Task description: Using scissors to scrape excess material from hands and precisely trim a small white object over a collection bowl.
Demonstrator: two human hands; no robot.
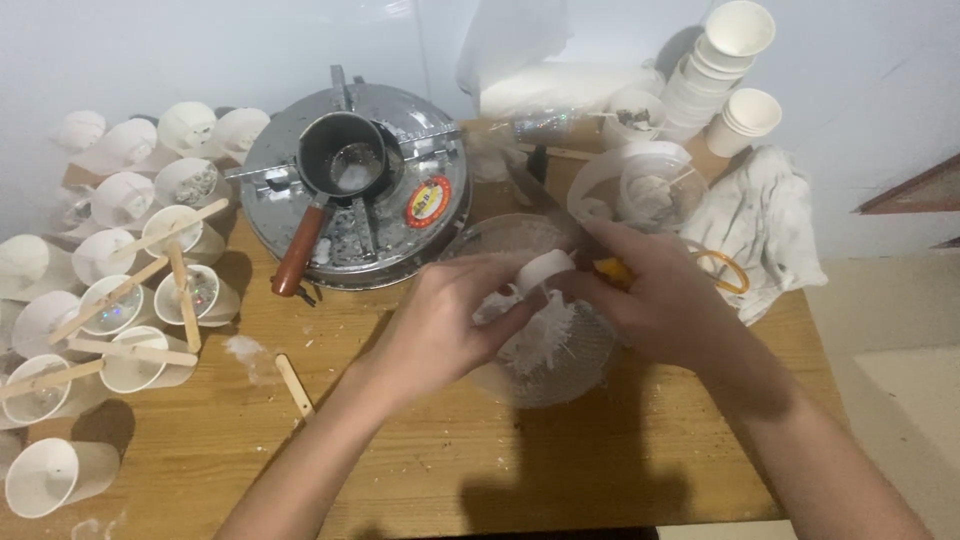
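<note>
Clear bowl (545,375) largely hidden behind both hands, yellow object (612,270) mostly covered by right hand (660,300) (kind unclear), leftmost paper cups (15,262) cropped by edge.

Brightness: dim indoor light, with a cool grey cast on the pale wall (150,50).
Source: probably overhead and behind the camera, judging by where the shadows fall.
Shadows: broad soft patch on the wooden counter (420,470) below both forearms; smaller ones beside the white paper cups (60,475).
Glare: faint sheen on the round silver metal stove top (420,130).
Blur: left hand (440,325) and right hand (660,300) slightly soft; white crumbly material between them lacks detail.
Edges: mild wide-angle bend; far cups washed out.
</note>
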